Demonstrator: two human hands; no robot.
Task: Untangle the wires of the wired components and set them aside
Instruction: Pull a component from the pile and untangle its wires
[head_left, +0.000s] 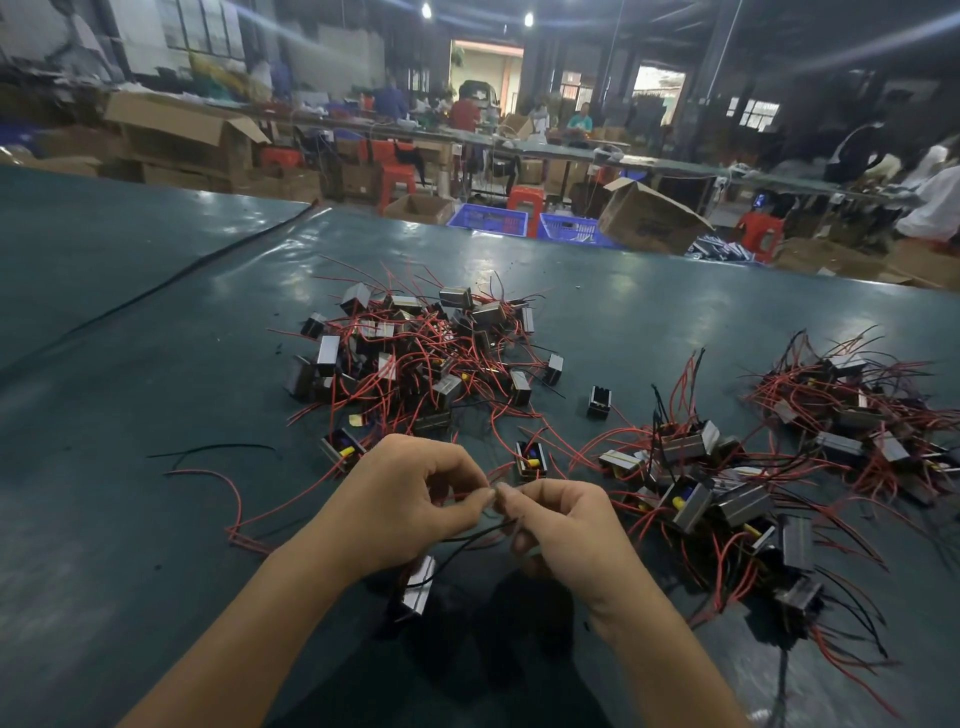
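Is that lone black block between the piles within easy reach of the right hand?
Probably yes: the lone block stands apart just beyond the right hand, with only loose red wires between; but that hand is busy pinching a wire.

What I could not make out
My left hand (410, 499) and wrist hid part of a wired component (420, 582) by the table's (156, 519) near edge. The fingertips (485, 498) blurred over the wire (470, 535) where they met my right hand (561, 525). The rightmost pile (857, 415) ran past the picture's edge.
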